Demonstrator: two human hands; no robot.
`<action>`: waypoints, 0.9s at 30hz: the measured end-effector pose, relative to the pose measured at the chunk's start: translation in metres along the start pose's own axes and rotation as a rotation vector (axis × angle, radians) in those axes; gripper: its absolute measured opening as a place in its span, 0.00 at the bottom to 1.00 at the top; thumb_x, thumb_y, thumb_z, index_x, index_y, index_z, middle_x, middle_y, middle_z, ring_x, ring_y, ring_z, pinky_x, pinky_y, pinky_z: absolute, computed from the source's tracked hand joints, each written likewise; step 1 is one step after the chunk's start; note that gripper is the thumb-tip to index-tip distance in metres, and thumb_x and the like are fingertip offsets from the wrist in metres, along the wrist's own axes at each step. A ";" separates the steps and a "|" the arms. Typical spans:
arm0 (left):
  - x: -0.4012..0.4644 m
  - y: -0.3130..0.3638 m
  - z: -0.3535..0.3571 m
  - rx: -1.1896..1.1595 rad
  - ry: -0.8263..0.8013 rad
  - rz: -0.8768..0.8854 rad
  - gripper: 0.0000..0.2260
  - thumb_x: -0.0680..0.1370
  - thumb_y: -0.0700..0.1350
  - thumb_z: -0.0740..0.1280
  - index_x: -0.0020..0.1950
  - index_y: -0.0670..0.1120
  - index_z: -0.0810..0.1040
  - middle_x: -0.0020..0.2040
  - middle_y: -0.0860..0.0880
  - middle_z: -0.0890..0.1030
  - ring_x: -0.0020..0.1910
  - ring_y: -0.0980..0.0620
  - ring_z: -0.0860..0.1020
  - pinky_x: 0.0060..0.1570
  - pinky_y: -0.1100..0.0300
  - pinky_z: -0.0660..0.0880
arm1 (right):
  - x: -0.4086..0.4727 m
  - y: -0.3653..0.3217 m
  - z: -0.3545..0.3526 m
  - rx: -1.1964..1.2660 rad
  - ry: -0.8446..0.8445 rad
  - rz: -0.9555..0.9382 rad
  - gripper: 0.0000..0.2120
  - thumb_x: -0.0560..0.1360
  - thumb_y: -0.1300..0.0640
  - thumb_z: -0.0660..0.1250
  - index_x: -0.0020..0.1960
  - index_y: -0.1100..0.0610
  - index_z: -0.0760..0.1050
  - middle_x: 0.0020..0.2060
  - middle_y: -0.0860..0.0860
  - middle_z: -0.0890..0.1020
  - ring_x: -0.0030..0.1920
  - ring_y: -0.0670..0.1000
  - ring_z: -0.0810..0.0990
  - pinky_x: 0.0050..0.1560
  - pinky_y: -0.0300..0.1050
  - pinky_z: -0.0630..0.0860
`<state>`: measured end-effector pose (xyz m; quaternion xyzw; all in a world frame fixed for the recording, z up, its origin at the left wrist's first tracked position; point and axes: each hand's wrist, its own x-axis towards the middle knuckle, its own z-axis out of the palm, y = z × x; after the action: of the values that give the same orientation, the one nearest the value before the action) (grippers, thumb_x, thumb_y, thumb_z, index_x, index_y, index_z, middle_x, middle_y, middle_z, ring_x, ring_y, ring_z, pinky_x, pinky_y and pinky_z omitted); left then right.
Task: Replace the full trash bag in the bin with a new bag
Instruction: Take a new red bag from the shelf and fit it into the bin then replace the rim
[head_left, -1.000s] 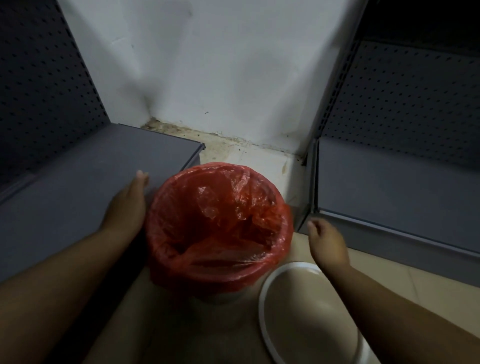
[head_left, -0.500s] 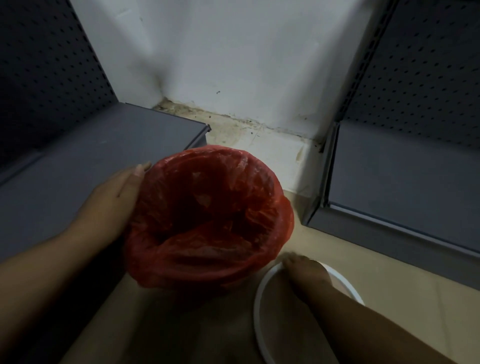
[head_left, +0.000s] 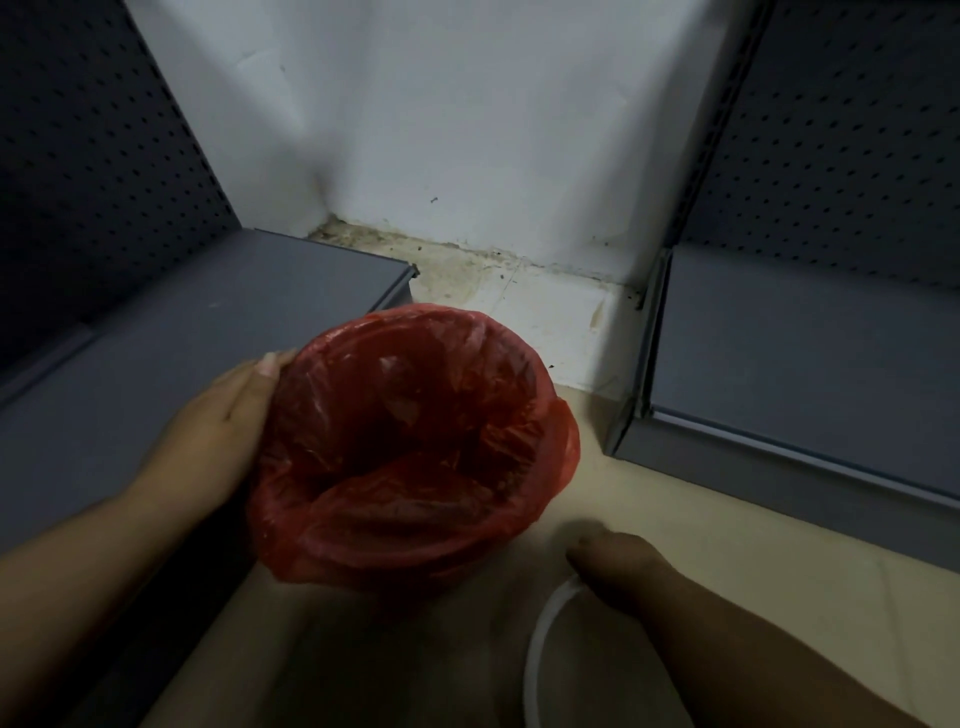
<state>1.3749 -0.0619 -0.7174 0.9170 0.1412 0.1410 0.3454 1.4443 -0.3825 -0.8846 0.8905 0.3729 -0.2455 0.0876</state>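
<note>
A red trash bag (head_left: 415, 447) lines a small round bin on the floor, its edge folded over the rim so the bin itself is hidden. The bag's mouth gapes toward me and the inside looks dark. My left hand (head_left: 218, 431) lies against the bin's left side, palm on the red plastic, fingers curved round it. My right hand (head_left: 618, 566) is low at the bin's right, fingers curled down onto the edge of a white ring (head_left: 540, 639) lying on the floor. Only part of the ring shows.
A grey shelf base (head_left: 208, 322) with a perforated back panel flanks the bin on the left, and another grey shelf base (head_left: 805, 353) on the right. A stained white wall (head_left: 467, 130) closes the corner behind. Beige floor (head_left: 701, 519) runs to the right.
My right hand dropped from beside the bin's rim down onto the white ring. My left hand closed round the bin's side, and the bin's mouth tipped toward me.
</note>
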 end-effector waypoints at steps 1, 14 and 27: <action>0.001 0.000 0.000 0.010 -0.001 0.004 0.18 0.82 0.50 0.49 0.66 0.50 0.72 0.61 0.55 0.70 0.63 0.57 0.65 0.63 0.64 0.56 | -0.003 0.000 -0.006 -0.013 -0.012 -0.053 0.18 0.81 0.53 0.52 0.65 0.57 0.72 0.64 0.57 0.75 0.62 0.55 0.75 0.62 0.46 0.69; 0.018 0.000 0.001 -0.005 -0.118 0.165 0.34 0.72 0.66 0.44 0.66 0.49 0.73 0.66 0.46 0.75 0.67 0.47 0.71 0.70 0.51 0.63 | -0.074 -0.020 -0.101 -0.072 0.169 -0.166 0.11 0.73 0.60 0.62 0.54 0.61 0.76 0.54 0.58 0.77 0.48 0.62 0.79 0.44 0.50 0.72; 0.018 -0.018 -0.020 0.000 -0.114 0.017 0.21 0.82 0.53 0.48 0.68 0.49 0.71 0.71 0.44 0.70 0.70 0.45 0.67 0.69 0.51 0.61 | -0.105 -0.053 -0.217 0.133 0.429 -0.160 0.10 0.68 0.58 0.69 0.48 0.51 0.83 0.41 0.48 0.84 0.38 0.49 0.82 0.40 0.47 0.79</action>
<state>1.3817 -0.0306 -0.7115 0.9246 0.1137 0.0915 0.3519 1.4246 -0.3369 -0.6431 0.8937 0.4354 -0.0810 -0.0720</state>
